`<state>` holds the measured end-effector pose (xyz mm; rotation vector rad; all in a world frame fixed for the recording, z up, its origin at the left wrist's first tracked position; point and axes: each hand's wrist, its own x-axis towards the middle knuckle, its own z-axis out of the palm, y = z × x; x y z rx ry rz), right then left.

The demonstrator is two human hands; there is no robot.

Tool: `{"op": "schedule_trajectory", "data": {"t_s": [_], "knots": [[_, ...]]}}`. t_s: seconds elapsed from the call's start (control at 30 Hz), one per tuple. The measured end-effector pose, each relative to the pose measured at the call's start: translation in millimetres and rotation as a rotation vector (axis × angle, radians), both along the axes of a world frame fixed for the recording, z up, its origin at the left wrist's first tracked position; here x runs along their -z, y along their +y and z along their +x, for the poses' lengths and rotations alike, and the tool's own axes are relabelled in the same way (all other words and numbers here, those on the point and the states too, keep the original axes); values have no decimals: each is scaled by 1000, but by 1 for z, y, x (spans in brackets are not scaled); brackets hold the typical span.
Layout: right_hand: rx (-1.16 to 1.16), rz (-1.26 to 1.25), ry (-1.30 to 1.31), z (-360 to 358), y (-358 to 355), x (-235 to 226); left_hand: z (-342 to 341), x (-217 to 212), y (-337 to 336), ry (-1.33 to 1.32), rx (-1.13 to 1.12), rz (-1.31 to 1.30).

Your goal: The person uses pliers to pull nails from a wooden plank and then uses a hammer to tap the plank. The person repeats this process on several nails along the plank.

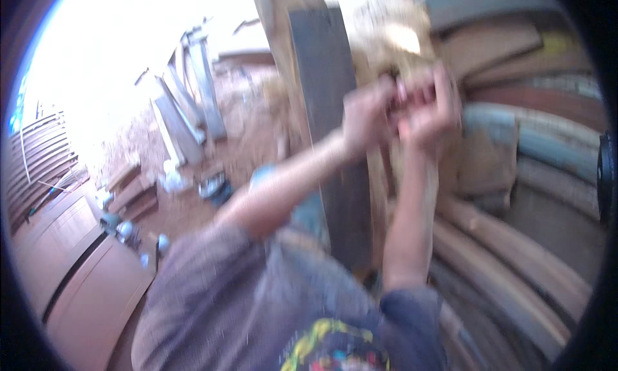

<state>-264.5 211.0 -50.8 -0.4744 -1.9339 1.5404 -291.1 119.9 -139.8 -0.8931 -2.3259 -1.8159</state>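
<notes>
My left hand (369,115) and my right hand (430,113) come together in front of me, right of a long dark board (325,68). Both are blurred by motion. Their fingers curl inward and meet; whatever they pinch between them is too small and smeared to name. My left forearm crosses over the dark board, which runs away from my body. A paler wooden piece (283,36) lies along the board's left side. Beyond my hands is a tan, bright-lit mass (393,33), its kind unclear.
Stacked planks and beams (515,242) fill the right side. Several boards (187,107) lean or lie on the reddish dirt ground at the far left. Brown panels (96,294) and small round bluish-white items (125,229) lie at the near left. Slats (42,152) are piled behind.
</notes>
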Motion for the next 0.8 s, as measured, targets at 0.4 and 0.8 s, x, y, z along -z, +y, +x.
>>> {"op": "schedule_trajectory", "data": {"t_s": [0.4,0.8], "knots": [[69,-385,86,2,-33,-7,9,-14,-25,-145,78,-13],[-36,-512,142,-29,-20,8,-8,0,-18,-138,40,33]]}}
